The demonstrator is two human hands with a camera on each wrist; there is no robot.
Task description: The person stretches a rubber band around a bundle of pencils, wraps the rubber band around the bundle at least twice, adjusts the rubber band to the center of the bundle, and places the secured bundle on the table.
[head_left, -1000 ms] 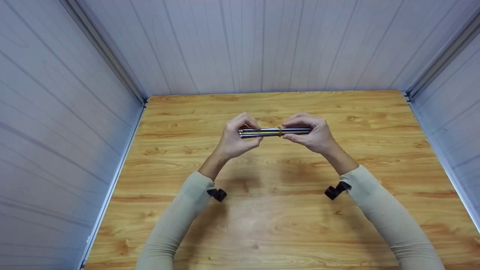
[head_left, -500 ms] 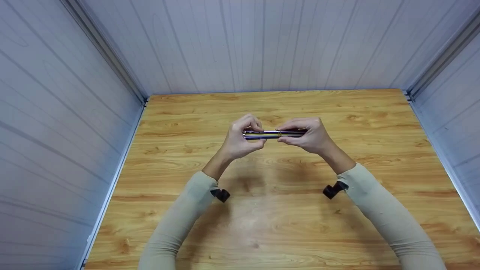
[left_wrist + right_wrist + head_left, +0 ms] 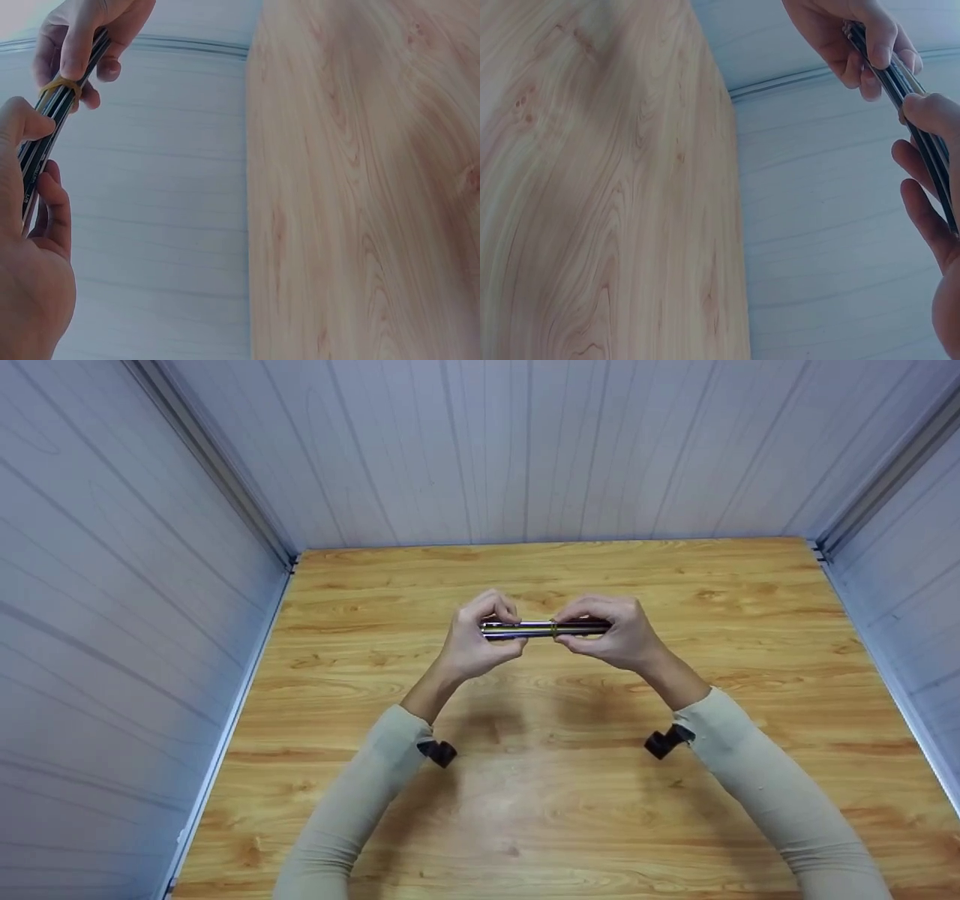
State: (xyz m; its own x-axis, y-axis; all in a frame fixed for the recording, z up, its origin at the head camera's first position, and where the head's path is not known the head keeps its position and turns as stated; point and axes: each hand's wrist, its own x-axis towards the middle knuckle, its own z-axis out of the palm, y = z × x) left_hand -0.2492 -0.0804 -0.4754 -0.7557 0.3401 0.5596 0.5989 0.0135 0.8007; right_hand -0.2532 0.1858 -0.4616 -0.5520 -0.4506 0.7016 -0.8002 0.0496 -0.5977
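bundle [image 3: 541, 628] of thin dark and silvery rods, possibly pens, was held in the air above the middle of the table [image 3: 525, 802], not touching it. long axis ran level, left to right across the head view, roughly parallel to the back wall [image 3: 525, 450]. a yellow band [image 3: 554, 628] ringed the bundle near its middle, just beside the right-hand fingertips; the left wrist view showed the band [image 3: 61, 84] wrapped around the rods below the far hand's thumb. left hand [image 3: 474, 639] had its fingers curled around the left end, thumb beneath, a closed grip on the bundle. right hand [image 3: 611, 631] pinched the right half, fingers curled over the top and thumb under, also closed on it. bundle lay between the two grips, spanning them; the band sat nearer the right hand than the left, touching or almost touching its fingertips, could not tell which. right wrist view showed the rods [image 3: 915, 120] running from one hand to the other with the fingers folded round them. both sleeves [image 3: 352, 802] were beige, each with a small black mount at the wrist. grey panelled walls stood on three sides of the table.
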